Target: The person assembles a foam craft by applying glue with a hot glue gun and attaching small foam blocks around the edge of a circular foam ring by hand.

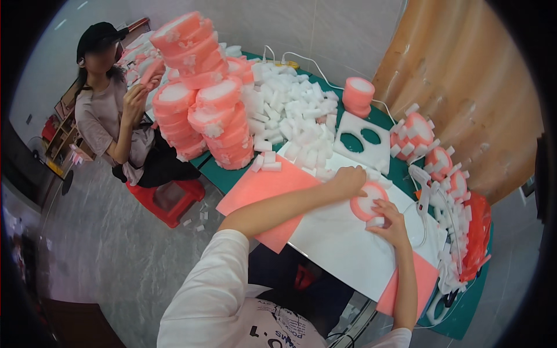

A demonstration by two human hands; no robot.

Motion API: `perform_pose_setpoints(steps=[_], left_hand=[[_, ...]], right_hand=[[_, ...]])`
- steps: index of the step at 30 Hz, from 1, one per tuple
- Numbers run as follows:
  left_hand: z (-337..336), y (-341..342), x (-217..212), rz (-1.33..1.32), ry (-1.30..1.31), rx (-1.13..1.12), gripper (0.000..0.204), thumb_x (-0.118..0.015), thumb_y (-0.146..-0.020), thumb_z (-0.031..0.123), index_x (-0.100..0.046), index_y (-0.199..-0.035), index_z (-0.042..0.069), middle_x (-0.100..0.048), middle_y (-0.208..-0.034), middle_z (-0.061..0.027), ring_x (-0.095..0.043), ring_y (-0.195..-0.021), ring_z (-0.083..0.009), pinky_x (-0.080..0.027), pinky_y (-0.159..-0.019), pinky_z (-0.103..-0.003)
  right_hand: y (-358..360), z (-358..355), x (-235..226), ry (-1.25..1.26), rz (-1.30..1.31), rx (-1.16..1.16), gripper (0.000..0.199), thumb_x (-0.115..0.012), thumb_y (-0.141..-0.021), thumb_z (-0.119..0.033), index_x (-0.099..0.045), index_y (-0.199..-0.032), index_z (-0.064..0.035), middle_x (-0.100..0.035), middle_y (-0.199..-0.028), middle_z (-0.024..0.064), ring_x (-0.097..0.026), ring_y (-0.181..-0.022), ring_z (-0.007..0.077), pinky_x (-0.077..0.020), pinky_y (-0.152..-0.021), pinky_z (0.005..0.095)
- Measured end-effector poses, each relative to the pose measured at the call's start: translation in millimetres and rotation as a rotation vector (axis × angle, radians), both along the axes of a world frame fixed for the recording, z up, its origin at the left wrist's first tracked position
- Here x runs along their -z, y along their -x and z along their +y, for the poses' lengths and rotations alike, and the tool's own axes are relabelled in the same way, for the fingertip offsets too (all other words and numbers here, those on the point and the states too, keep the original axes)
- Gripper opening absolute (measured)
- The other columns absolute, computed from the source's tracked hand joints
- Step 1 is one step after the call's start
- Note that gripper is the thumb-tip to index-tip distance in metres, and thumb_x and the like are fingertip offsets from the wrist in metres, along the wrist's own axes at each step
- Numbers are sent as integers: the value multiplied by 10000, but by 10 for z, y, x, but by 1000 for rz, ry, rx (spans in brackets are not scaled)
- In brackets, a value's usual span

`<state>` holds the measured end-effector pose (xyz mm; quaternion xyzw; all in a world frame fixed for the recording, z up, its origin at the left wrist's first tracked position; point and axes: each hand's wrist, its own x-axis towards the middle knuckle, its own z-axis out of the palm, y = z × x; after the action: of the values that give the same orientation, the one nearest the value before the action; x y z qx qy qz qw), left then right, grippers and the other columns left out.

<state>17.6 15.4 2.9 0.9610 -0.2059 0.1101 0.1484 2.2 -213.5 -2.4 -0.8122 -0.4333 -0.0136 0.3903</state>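
The left hand (348, 179) lies curled over the far left rim of a round foam ring (368, 201), salmon pink outside with a white centre, flat on a white sheet (339, 243) on the counter (464, 313). Right of it, the right hand (392, 223) pinches a small white foam block (375, 221) against the ring's near edge.

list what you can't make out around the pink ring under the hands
Head view only:
- Pink ring: its left part is covered by the left hand.
- Small white block: mostly hidden by the right hand.
- White sheet: near edge hidden by the right forearm.
- Table: far right bends into the dark fisheye rim.
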Motion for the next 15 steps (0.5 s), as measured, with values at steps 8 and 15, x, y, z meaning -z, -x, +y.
perform_pose_setpoints(steps=[8,15], left_hand=[[-200,2324,-420,-422,249,750,202,-586,-797,209,-472,-652,127,-385,-570,13,-432,-472,-123,-346,-408,-256],[885,3308,1728,655,261,-283,178,-566,-745,234,-583,-656,81,-595,-643,-127,-599,-594,-305,-479,-555,-410]], right_hand=[[91,43,-11,-20,8,-13,534,-833,-517,-124,-622,-1004,-61,-579,-1169,100,-499,-1131,294,-407,-942,380],[54,83,-61,-32,47,-20,522,-824,-530,-92,-615,-1007,-60,-560,-1196,111,-481,-1158,294,-393,-958,367]])
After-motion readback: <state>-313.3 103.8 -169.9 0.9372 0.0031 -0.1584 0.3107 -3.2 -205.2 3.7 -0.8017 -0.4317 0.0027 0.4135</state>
